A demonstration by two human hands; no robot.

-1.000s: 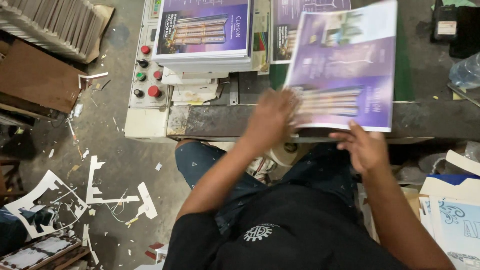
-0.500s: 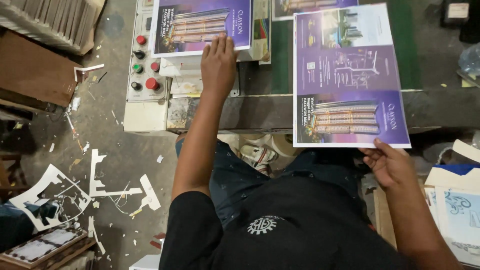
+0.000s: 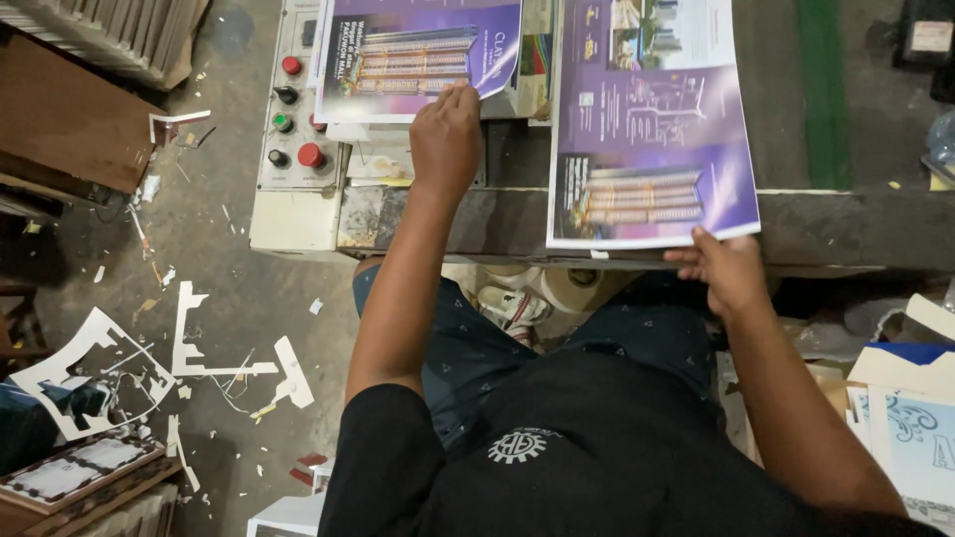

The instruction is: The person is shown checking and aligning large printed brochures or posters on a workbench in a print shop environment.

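The person is handling printed sheets at a dark, worn tabletop [image 3: 856, 224], and the step in hand looks like sorting or laying off prints one at a time. The right hand [image 3: 724, 270] is pinching the near edge of a large purple poster sheet [image 3: 652, 129], thumb on top and fingers curled beneath, where the sheet is overhanging the near edge of the tabletop. The sheet is lying flat, running from the near edge toward the far edge, right of the middle. It is thin, glossy paper, rectangular, printed in purple with building pictures and a white margin.

The left hand [image 3: 448, 139] is reaching toward the far left of the tabletop, fingers curled together and pressing down on the near edge of a second purple print [image 3: 418, 55], which is topping a stack of similar sheets. Whether it is gripping that sheet or only steadying it, I cannot tell.

Just left of the stack, a cream metal control panel [image 3: 288, 109] is showing red, green and black round buttons. On the concrete floor [image 3: 219, 249] at left, white die-cut paper offcuts [image 3: 234, 353] are lying scattered.

As a judgement, the next move is calling for a light, even pull on the poster so the thin sheet is sliding without creasing, while the stack is being held square.
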